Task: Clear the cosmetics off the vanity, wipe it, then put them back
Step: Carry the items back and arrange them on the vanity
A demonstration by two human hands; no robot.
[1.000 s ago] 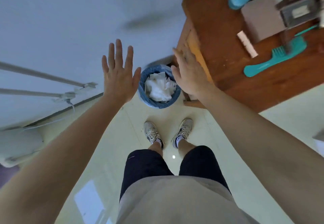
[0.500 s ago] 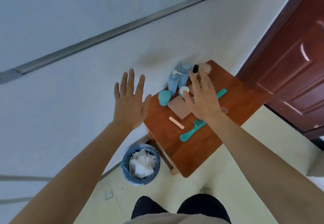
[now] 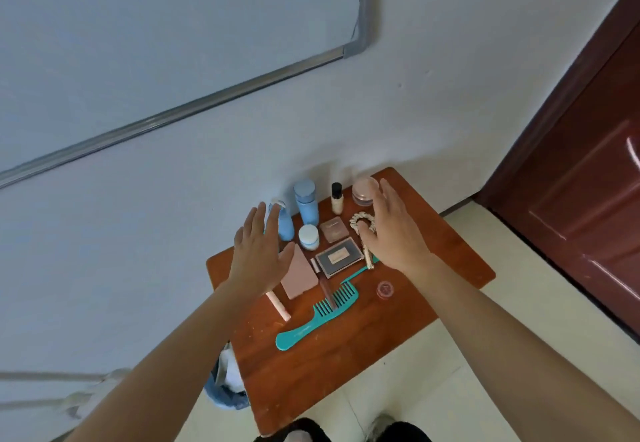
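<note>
The small wooden vanity [image 3: 346, 355] stands against the wall with cosmetics spread on it. At the back are a blue pump bottle [image 3: 286, 228], a taller blue bottle [image 3: 307, 202], a small black-capped bottle [image 3: 336, 199] and a pink jar [image 3: 363, 192]. Nearer lie a white-lidded jar [image 3: 309, 237], a pink compact [image 3: 333, 230], a dark palette [image 3: 339, 256], a pink box [image 3: 301, 279], a teal comb [image 3: 318, 317] and a small round pot [image 3: 385, 290]. My left hand [image 3: 258, 258] hovers flat over the left side. My right hand [image 3: 394, 234] hovers over a pale scrunchie [image 3: 356, 222]. Both hold nothing.
A blue waste bin [image 3: 225, 396] with white paper stands on the floor at the vanity's left front corner. A dark red door [image 3: 588, 182] is at the right. A whiteboard with a metal frame [image 3: 194, 109] hangs on the wall above. My shoes show at the bottom edge.
The view has swung up from the bin and floor to the vanity top. Both hands have stayed spread and empty, now lower and closer together over the cosmetics.
</note>
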